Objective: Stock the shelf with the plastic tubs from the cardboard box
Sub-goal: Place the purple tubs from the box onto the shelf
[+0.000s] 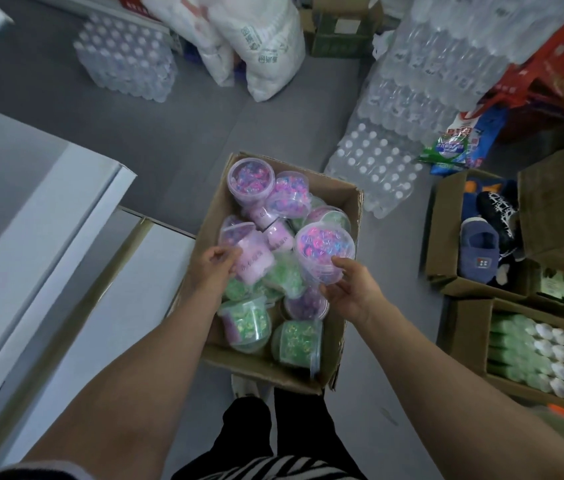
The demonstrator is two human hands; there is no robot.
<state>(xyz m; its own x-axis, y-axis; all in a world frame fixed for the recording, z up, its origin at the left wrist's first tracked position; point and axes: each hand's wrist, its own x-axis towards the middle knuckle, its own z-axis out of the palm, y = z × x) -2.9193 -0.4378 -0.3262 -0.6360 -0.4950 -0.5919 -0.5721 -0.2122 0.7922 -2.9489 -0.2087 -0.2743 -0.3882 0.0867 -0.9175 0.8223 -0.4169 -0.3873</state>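
left hand: grips a pink tub lying on the pile
right hand: grasps upright purple tub
cardboard box: roughly 10 tubs, pink and green; count uncertain, they overlap
floor: grey; three bottle packs, boxes around

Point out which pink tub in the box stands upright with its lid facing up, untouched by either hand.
The pink tub at the box's far corner: it stands upright, lid up, no hand near. The other pink tubs lie tilted or are held.

Shop stockroom: bottled-water packs, goods boxes.
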